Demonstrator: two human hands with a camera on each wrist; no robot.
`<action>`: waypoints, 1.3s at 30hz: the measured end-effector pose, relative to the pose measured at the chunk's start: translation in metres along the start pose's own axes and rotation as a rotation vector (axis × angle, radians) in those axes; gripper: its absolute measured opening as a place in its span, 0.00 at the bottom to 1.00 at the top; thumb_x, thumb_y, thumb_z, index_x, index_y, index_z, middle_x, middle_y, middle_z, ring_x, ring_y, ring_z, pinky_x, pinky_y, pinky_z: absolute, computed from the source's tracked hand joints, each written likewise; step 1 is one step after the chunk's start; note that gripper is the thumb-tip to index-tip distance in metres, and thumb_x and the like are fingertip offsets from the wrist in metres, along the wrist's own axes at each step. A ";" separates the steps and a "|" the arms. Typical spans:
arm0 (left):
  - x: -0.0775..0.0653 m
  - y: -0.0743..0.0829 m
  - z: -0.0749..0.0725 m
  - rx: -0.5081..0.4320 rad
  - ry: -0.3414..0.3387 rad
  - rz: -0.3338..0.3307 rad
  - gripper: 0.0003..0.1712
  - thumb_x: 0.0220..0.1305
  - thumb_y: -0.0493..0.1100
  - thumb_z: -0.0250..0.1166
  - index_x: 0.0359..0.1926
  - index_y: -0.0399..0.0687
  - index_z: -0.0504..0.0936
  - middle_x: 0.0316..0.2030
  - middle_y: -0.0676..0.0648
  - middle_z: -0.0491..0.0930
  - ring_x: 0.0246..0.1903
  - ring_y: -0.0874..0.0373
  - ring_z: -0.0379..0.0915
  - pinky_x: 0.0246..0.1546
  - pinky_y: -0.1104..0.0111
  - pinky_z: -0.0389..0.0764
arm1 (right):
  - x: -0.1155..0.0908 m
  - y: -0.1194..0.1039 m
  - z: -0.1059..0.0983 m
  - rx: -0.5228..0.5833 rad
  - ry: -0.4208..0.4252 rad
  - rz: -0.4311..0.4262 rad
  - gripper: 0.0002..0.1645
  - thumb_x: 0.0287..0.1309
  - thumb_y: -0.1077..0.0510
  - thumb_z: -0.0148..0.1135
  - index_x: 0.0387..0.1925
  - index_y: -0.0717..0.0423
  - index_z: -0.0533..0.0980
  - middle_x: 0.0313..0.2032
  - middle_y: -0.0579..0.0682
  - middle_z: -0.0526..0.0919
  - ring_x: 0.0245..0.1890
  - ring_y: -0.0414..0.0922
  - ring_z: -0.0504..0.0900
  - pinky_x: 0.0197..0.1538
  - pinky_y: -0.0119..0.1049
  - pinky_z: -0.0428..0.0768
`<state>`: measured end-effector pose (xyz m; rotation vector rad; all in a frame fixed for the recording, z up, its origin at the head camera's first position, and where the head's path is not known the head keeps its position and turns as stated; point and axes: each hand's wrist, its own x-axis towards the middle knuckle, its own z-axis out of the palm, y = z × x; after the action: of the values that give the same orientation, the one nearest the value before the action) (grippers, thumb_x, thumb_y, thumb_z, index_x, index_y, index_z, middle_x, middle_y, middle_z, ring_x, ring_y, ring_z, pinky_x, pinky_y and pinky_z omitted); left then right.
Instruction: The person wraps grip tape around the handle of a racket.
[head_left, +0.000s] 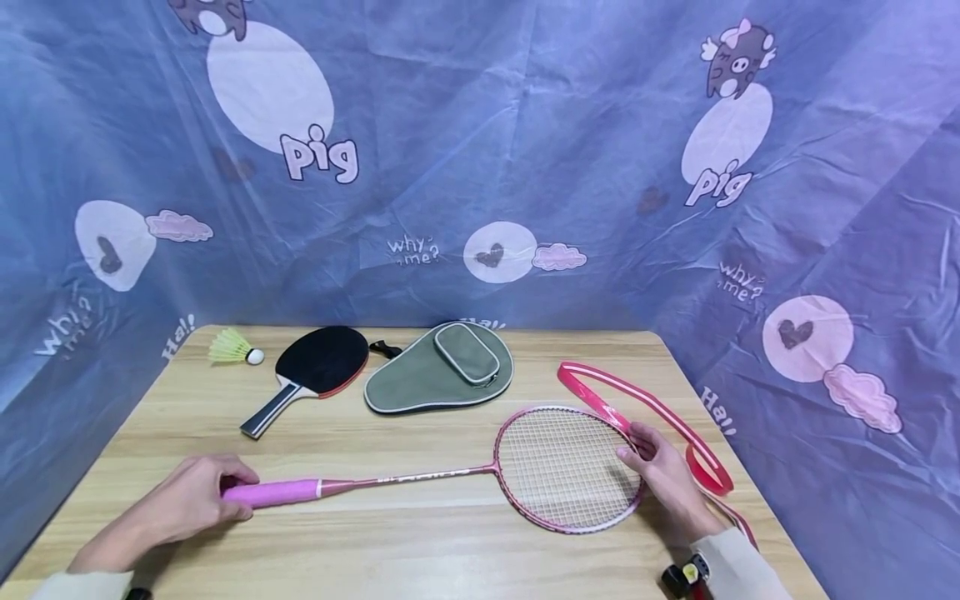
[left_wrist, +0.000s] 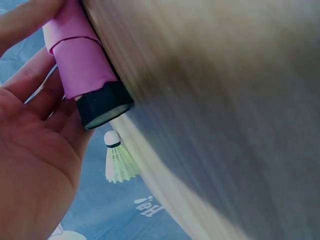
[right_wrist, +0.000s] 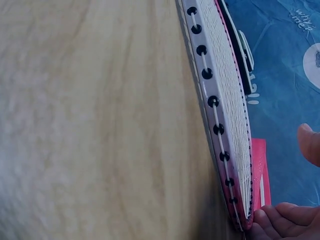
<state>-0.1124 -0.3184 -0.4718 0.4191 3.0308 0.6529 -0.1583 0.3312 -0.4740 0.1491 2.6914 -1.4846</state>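
A badminton racket (head_left: 405, 477) lies across the front of the wooden table, its pink handle (left_wrist: 82, 60) on the left and its strung head (head_left: 570, 471) on the right. My left hand (head_left: 191, 496) grips the handle near its end, thumb on one side and fingers on the other. At the far right of the racket head, my right hand (head_left: 663, 475) touches the frame (right_wrist: 220, 127) with its fingers. In the right wrist view its thumb (right_wrist: 309, 145) stands apart from them. Behind that hand curves a pink-red band (head_left: 645, 396) with a white stripe.
Along the back of the table (head_left: 442, 575) lie a yellow shuttlecock (head_left: 234, 347), a black table tennis bat (head_left: 322, 360) and a grey-green bat case (head_left: 420, 375) with a zipped pocket. Blue printed cloth (head_left: 420, 150) hangs behind and at both sides.
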 end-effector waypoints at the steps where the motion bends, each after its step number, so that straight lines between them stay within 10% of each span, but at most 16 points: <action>1: 0.000 0.000 0.001 0.007 0.002 0.010 0.20 0.37 0.51 0.84 0.34 0.57 0.87 0.30 0.62 0.81 0.30 0.74 0.69 0.32 0.71 0.77 | 0.000 0.000 0.000 -0.010 0.004 -0.003 0.43 0.69 0.56 0.62 0.74 0.74 0.55 0.71 0.73 0.64 0.71 0.65 0.67 0.54 0.07 0.66; 9: -0.001 0.000 0.003 0.025 0.015 0.057 0.17 0.36 0.49 0.84 0.30 0.61 0.86 0.28 0.66 0.80 0.29 0.76 0.69 0.32 0.71 0.77 | 0.000 -0.001 0.001 -0.070 0.023 0.037 0.42 0.69 0.54 0.62 0.74 0.72 0.57 0.70 0.71 0.67 0.71 0.63 0.70 0.54 0.08 0.65; 16: 0.004 0.002 0.003 0.094 0.012 -0.030 0.18 0.36 0.54 0.83 0.30 0.64 0.85 0.28 0.63 0.80 0.27 0.70 0.68 0.29 0.69 0.73 | 0.007 -0.002 -0.002 -0.045 0.010 0.034 0.39 0.67 0.58 0.62 0.71 0.74 0.60 0.67 0.72 0.70 0.67 0.60 0.72 0.52 0.10 0.67; 24: 0.001 0.002 0.000 0.082 0.016 -0.049 0.18 0.38 0.55 0.83 0.32 0.63 0.86 0.27 0.63 0.80 0.25 0.70 0.66 0.26 0.71 0.68 | 0.006 -0.005 -0.006 0.204 -0.069 0.143 0.38 0.72 0.59 0.56 0.75 0.70 0.55 0.73 0.68 0.64 0.63 0.37 0.70 0.54 0.13 0.67; 30: -0.002 0.002 -0.008 0.107 0.094 -0.053 0.19 0.39 0.55 0.83 0.35 0.62 0.88 0.28 0.61 0.83 0.25 0.71 0.67 0.27 0.71 0.71 | 0.005 -0.015 -0.016 0.199 -0.056 0.054 0.38 0.74 0.56 0.54 0.75 0.71 0.55 0.74 0.67 0.63 0.54 0.17 0.70 0.54 0.10 0.66; 39: 0.000 0.008 -0.022 0.129 0.239 0.006 0.22 0.39 0.51 0.83 0.39 0.54 0.90 0.25 0.61 0.81 0.20 0.74 0.61 0.20 0.75 0.63 | 0.009 -0.017 -0.034 0.547 -0.069 -0.082 0.36 0.75 0.57 0.53 0.75 0.70 0.56 0.54 0.25 0.81 0.56 0.20 0.75 0.58 0.18 0.76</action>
<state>-0.1120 -0.3200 -0.4487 0.3786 3.3129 0.5467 -0.1697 0.3514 -0.4426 0.0109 2.1948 -2.1678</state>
